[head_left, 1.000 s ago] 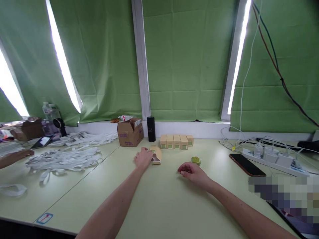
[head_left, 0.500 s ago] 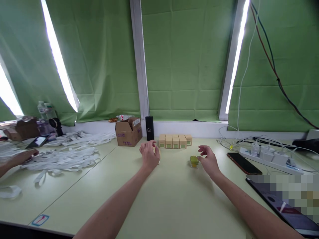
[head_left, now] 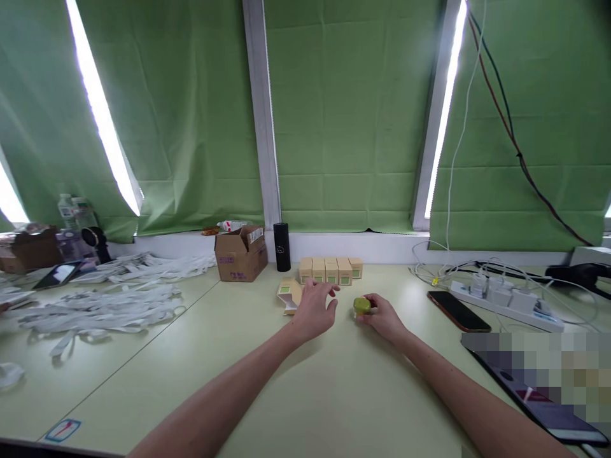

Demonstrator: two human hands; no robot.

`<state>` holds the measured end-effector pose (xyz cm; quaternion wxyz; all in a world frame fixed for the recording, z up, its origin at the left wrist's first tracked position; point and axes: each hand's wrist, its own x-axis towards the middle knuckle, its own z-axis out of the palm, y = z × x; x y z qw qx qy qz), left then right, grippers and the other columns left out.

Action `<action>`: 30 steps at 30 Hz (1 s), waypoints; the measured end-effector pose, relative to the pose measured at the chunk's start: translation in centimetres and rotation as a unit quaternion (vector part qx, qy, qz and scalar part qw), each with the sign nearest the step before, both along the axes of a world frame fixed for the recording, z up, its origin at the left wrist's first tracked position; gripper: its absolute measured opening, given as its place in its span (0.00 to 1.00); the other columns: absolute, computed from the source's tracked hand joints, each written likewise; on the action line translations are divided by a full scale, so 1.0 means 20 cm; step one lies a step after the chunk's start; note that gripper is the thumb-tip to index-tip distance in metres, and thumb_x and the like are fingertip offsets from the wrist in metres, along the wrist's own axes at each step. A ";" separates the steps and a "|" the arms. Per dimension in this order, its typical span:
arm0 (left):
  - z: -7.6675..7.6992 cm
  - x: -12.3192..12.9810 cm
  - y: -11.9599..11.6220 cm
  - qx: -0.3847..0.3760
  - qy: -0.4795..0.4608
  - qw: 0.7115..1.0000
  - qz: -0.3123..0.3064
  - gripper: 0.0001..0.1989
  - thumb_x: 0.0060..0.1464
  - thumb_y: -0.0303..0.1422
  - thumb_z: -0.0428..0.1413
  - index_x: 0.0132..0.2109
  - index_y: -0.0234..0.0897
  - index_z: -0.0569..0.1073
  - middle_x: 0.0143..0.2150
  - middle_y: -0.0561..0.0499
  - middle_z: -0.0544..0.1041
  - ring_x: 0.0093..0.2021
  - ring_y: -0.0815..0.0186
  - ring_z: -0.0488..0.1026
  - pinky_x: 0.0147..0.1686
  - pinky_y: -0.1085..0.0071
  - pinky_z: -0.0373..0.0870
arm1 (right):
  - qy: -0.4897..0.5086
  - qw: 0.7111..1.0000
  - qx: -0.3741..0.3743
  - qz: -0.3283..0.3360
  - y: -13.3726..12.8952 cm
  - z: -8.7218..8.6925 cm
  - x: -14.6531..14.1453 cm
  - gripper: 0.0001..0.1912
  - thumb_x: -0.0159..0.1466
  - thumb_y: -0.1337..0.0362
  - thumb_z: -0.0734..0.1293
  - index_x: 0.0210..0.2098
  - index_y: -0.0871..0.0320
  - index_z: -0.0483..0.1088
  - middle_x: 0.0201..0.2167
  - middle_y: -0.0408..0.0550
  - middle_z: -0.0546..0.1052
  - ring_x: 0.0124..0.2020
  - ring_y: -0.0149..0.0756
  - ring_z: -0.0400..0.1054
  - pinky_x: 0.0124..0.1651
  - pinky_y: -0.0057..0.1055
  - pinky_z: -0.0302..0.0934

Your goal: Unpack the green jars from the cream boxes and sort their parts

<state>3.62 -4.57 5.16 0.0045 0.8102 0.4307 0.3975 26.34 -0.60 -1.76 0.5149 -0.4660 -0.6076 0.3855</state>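
Observation:
My right hand (head_left: 383,317) has its fingers closed on a small jar (head_left: 362,306) with a green lid, which tilts toward me. Left of it, my left hand (head_left: 316,309) hovers over the table with thumb and fingers apart and nothing between them. Just behind and left of that hand lies an open tan carton (head_left: 289,295) with a green label, partly covered by the hand. Several closed small tan boxes (head_left: 331,271) stand in a row beyond both hands.
A brown cardboard box (head_left: 241,254) and a black cylinder (head_left: 282,247) stand at the back. White straps (head_left: 109,310) are heaped at left. On the right are a phone (head_left: 458,311), a power strip (head_left: 506,305) with cables and a tablet (head_left: 529,394).
My left hand has moved right, off the open carton, which now shows. My right hand has closed on the green-lidded jar and tilted it. The other person's hand at left has mostly left view.

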 end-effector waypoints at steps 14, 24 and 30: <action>-0.13 -0.01 0.05 -0.207 -0.256 0.937 -0.115 0.22 0.59 0.44 0.60 0.56 0.38 0.74 0.50 0.42 0.80 0.46 0.58 0.78 0.39 0.63 0.78 | 0.249 0.955 -0.063 0.146 -0.20 0.14 -0.20 0.33 0.48 0.50 0.83 0.47 0.56 0.72 0.39 0.49 0.80 0.38 0.41 0.76 0.42 0.41 0.72; -0.13 -0.01 0.02 -0.212 -0.326 0.904 -0.176 0.27 0.52 0.48 0.67 0.54 0.37 0.78 0.52 0.40 0.80 0.51 0.54 0.76 0.49 0.59 0.78 | 0.204 0.971 -0.012 0.120 -0.21 0.14 -0.21 0.30 0.46 0.53 0.84 0.44 0.57 0.77 0.46 0.53 0.81 0.43 0.45 0.77 0.53 0.45 0.71; -0.11 -0.01 0.00 -0.181 -0.330 0.916 -0.136 0.17 0.55 0.43 0.65 0.47 0.36 0.82 0.50 0.41 0.83 0.49 0.55 0.79 0.49 0.61 0.76 | 0.204 0.972 -0.002 0.116 -0.22 0.16 -0.22 0.30 0.43 0.54 0.85 0.42 0.56 0.76 0.42 0.51 0.82 0.43 0.46 0.78 0.52 0.46 0.72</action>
